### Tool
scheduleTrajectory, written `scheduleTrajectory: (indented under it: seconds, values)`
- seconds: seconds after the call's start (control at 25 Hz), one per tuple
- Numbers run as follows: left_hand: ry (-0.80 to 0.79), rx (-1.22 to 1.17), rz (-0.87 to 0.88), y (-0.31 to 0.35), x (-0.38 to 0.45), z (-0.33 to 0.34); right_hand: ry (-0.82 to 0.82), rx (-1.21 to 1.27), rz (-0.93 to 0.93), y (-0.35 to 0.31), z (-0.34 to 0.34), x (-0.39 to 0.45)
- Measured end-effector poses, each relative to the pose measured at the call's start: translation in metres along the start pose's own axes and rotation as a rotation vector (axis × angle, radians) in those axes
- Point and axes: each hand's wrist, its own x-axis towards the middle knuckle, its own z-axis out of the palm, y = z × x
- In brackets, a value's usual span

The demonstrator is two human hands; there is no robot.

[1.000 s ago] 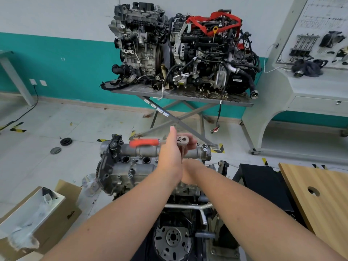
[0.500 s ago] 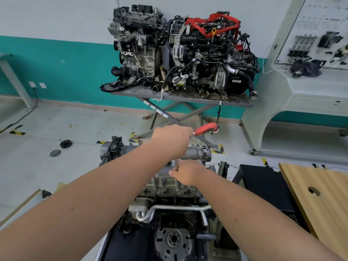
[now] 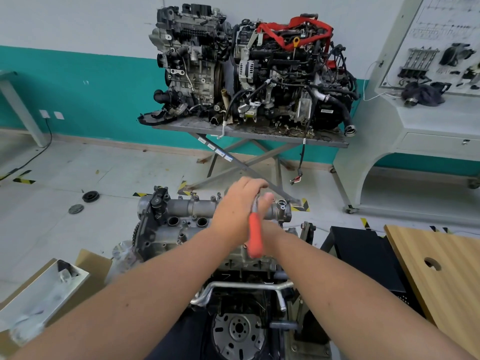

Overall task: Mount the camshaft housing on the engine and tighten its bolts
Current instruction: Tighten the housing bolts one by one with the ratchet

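Observation:
The grey camshaft housing (image 3: 187,207) lies on top of the engine (image 3: 166,240), which stands on a stand just in front of me. My left hand (image 3: 239,209) is over the housing's right part and grips the head of a ratchet (image 3: 255,236), whose red handle points back toward me. My right hand (image 3: 274,229) sits just under the left one, against the housing. The left hand and the red handle hide its fingers, so its grip does not show. The bolt under the ratchet is hidden too.
Two other engines stand on a scissor table (image 3: 324,142) at the back wall. An open cardboard box (image 3: 52,287) lies at lower left, a black crate (image 3: 363,255) and a wooden tabletop (image 3: 441,271) at right. Two round parts (image 3: 90,196) lie on the floor.
The ratchet's red handle has swung round: it pointed left one second ago, then right, and now points toward me. Both hands stayed over the housing's right part.

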Motion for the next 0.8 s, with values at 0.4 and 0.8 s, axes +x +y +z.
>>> scheduleTrajectory:
  seconds: [0.4,0.8]
  values:
    - [-0.077,-1.084,-0.887,0.013,0.021,-0.017,0.03,-0.381,-0.034,0.003,-0.002,0.009]
    - [-0.508,0.568,-0.253,0.032,0.054,-0.045,-0.032,-0.374,-0.006,-0.003,0.0,0.002]
